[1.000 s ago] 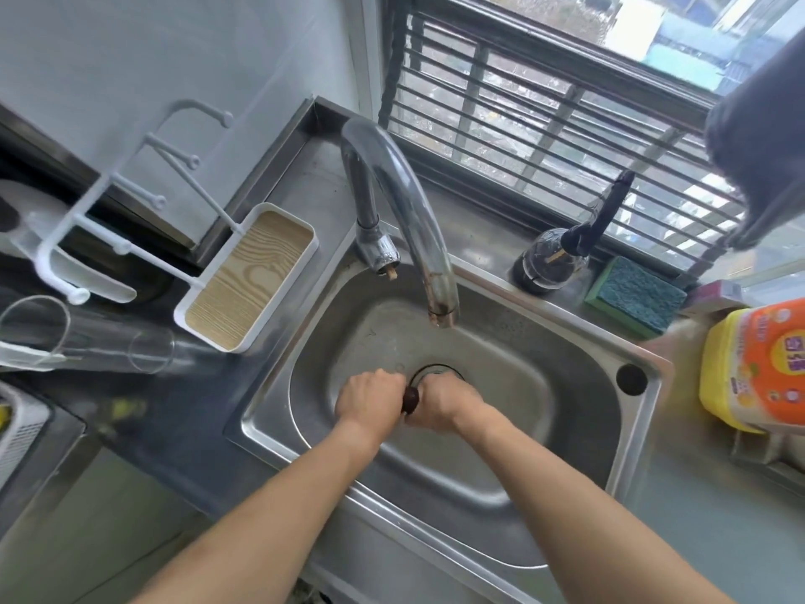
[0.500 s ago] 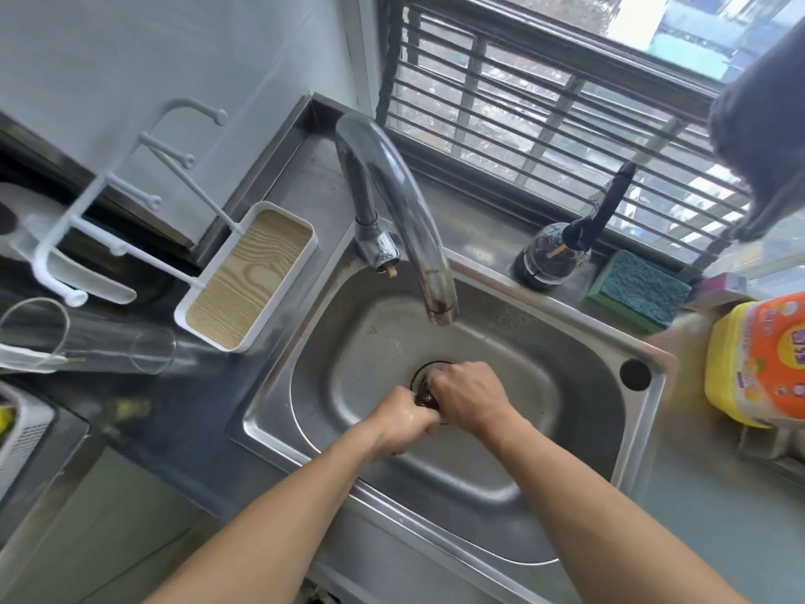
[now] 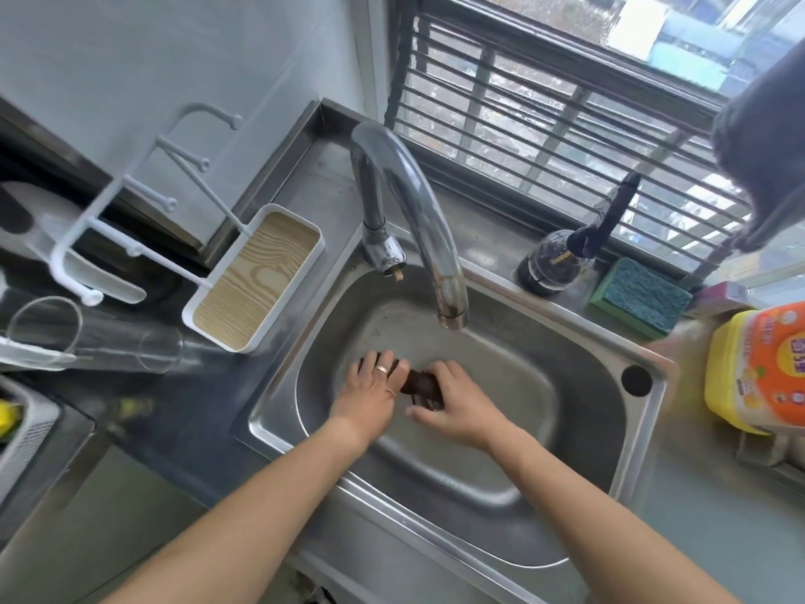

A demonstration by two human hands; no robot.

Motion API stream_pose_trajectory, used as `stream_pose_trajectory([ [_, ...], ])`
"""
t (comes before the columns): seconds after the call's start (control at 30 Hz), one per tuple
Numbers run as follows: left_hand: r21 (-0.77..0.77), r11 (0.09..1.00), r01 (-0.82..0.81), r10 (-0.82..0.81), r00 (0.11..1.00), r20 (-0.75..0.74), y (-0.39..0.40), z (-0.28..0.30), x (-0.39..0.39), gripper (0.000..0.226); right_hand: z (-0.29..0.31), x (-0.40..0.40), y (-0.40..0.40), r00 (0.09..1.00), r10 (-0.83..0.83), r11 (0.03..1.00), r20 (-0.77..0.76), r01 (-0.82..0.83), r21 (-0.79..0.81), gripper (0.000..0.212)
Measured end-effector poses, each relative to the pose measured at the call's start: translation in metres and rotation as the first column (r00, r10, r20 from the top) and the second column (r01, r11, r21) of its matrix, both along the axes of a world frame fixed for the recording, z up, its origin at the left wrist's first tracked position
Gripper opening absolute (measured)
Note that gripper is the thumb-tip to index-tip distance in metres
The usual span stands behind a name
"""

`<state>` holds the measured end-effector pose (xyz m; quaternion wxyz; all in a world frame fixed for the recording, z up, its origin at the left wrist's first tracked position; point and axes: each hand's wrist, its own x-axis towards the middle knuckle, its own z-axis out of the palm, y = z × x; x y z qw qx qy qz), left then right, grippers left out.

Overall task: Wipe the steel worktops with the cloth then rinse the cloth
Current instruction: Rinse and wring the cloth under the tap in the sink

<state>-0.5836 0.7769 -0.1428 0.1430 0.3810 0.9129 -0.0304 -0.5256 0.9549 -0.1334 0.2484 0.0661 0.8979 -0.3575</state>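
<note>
A small dark brown cloth [image 3: 419, 386], twisted into a tight roll, is held low inside the steel sink [image 3: 514, 385]. My left hand [image 3: 372, 396] grips its left end, a ring showing on one finger. My right hand [image 3: 457, 405] grips its right end, fingers curled round it. Only the short middle stretch of cloth shows between the hands. The curved steel tap [image 3: 414, 220] arches over the basin just behind them, with no water visible at its spout. The drain is hidden under my hands.
A white rack with a wood-grain tray [image 3: 257, 276] and a lying glass [image 3: 91, 337] sit left of the sink. Behind it are a dark pump bottle [image 3: 562, 259] and a green sponge [image 3: 640, 296]. A yellow detergent bottle [image 3: 760, 368] stands on the worktop at right.
Both hands shifted from tight fists pressed together to a wider hold on the cloth. The left hand turned palm-down and more of the twisted cloth now shows between them.
</note>
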Motion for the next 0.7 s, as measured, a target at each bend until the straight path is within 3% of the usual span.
stream_pose_trajectory([
  [0.07, 0.101, 0.993, 0.054, -0.043, 0.993, -0.107, -0.006, -0.002, -0.005, 0.068, 0.015, -0.007, 0.007, 0.979, -0.163, 0.957, 0.120, 0.187, -0.223, 0.055],
  [0.13, 0.245, 0.963, 0.113, -0.074, 0.984, -0.161, -0.010, -0.001, -0.009, 0.066, 0.028, -0.010, 0.021, 0.893, -0.233, 0.797, 0.385, 0.402, -0.451, 0.040],
  [0.23, 0.420, 0.878, 0.231, -0.139, 0.961, -0.237, -0.011, 0.003, -0.004, 0.058, 0.037, -0.012, 0.035, 0.736, -0.034, 0.529, 0.677, 0.588, -0.612, 0.038],
  [0.3, 0.431, 0.863, 0.264, -0.148, 0.947, -0.284, -0.006, 0.004, -0.002, 0.054, 0.041, -0.014, 0.029, 0.660, 0.159, 0.461, 0.734, 0.608, -0.646, 0.033],
  [0.4, 0.355, 0.900, 0.254, -0.138, 0.937, -0.321, 0.000, 0.010, -0.002, 0.053, 0.048, -0.018, 0.008, 0.585, 0.265, 0.636, 0.767, 0.491, -0.595, 0.039],
  [0.47, 0.296, 0.931, 0.215, -0.123, 0.946, -0.300, -0.002, 0.014, -0.005, 0.053, 0.047, -0.026, -0.001, 0.691, 0.136, 0.832, 0.710, 0.310, -0.461, 0.028],
  [0.53, 0.283, 0.952, 0.114, -0.043, 0.969, -0.245, -0.002, 0.017, -0.007, 0.046, 0.045, -0.034, -0.004, 0.857, 0.036, 0.983, 0.514, 0.062, -0.171, 0.030],
  [0.6, 0.231, 0.973, -0.011, 0.045, 0.989, -0.143, 0.001, 0.022, -0.007, 0.044, 0.044, -0.036, -0.007, 0.956, 0.027, 0.992, 0.293, -0.061, 0.107, 0.031],
  [0.7, 0.075, 0.990, -0.122, 0.119, 0.992, 0.044, 0.013, 0.037, -0.009, 0.028, 0.040, -0.030, -0.008, 0.997, 0.045, 0.962, 0.059, -0.059, 0.265, 0.018],
])
